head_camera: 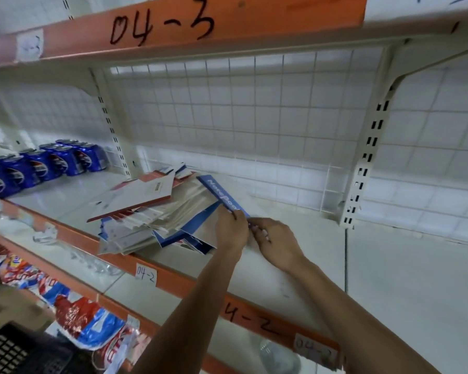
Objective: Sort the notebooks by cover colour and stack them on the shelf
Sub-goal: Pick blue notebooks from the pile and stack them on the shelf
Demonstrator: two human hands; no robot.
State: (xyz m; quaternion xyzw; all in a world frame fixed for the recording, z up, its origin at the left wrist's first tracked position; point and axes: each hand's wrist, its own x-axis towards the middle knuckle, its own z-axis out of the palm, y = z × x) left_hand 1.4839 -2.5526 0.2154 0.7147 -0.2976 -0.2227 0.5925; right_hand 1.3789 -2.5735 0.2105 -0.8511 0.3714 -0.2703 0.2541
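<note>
Near corner of blue-covered notebook [219, 193] with white lettering gripped by left hand [231, 229], thumb laid on top. Same corner pinched by curled fingers of right hand [276, 245]. Notebook held tilted, leaned on untidy pile of blue, white and red-edged notebooks [146, 220]. Pile carried by white shelf with orange front strip [295, 279]. Blue drink cans [41, 166] ranged at far left. White wire grid panel [241, 112] seen behind.
</note>
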